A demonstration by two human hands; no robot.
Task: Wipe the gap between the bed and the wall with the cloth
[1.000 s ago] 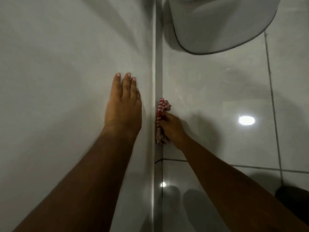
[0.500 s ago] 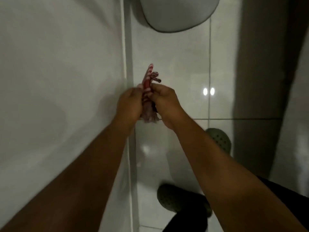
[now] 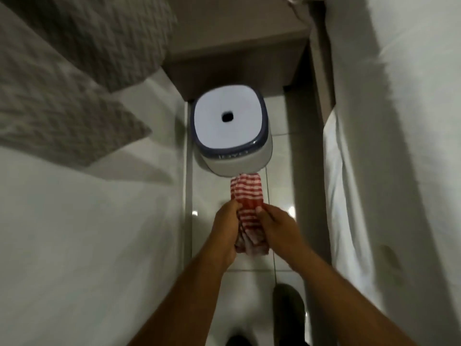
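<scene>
A red-and-white striped cloth (image 3: 247,193) is bunched upright between my two hands, above the tiled floor strip (image 3: 282,171). My left hand (image 3: 225,226) grips its left side and my right hand (image 3: 279,226) grips its right side, fingers closed into the folds. The cloth's top end nearly reaches a white stool. The floor strip runs between a white flat surface on the left (image 3: 99,245) and white draped fabric on the right (image 3: 349,196). I cannot tell which side is the bed.
The white stool (image 3: 228,121), with a dark blue rim and a centre hole, stands on the strip just beyond the cloth. A brown cabinet (image 3: 237,33) closes the far end. Grey textured cushions (image 3: 62,108) lie at upper left. A dark shoe (image 3: 288,308) is below my right arm.
My left hand left the white surface and joined my right hand on the cloth. The cloth came up off the floor seam, and the view rose to show the stool and cabinet.
</scene>
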